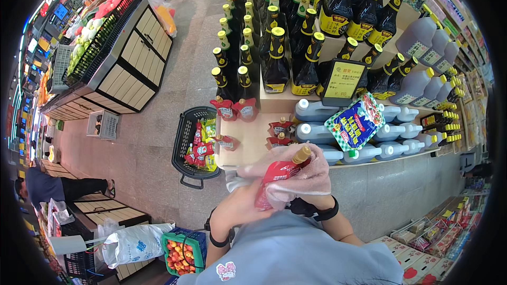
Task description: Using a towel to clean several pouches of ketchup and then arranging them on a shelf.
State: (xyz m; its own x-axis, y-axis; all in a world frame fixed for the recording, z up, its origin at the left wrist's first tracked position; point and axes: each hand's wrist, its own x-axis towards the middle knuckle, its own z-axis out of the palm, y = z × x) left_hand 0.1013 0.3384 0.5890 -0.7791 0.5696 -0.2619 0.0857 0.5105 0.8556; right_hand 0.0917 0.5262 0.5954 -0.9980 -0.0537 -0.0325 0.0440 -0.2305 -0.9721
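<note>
A red Heinz-style ketchup pouch [275, 176] with a gold cap lies tilted in my left hand [241, 206], whose fingers close around its lower part. A pink cloth [313, 166] wraps the pouch's right side; my right hand [317, 202] is mostly hidden beneath it, holding the cloth. Just ahead is a pale wooden shelf [247, 126]. Red Heinz pouches [223, 109] stand at its left end, one pouch [226, 142] stands nearer me, and others [280, 128] stand beside the large jugs. A black basket [197, 146] at the shelf's left holds red and yellow pouches.
Dark sauce bottles [276, 63] with yellow caps fill the display behind, with a price sign [342, 83]. Jugs [317, 111] lie to the right under a blue packet [355, 122]. A fruit stand [130, 71], grey crate [103, 124] and fruit crate [170, 259] are leftward. A person [51, 186] is at far left.
</note>
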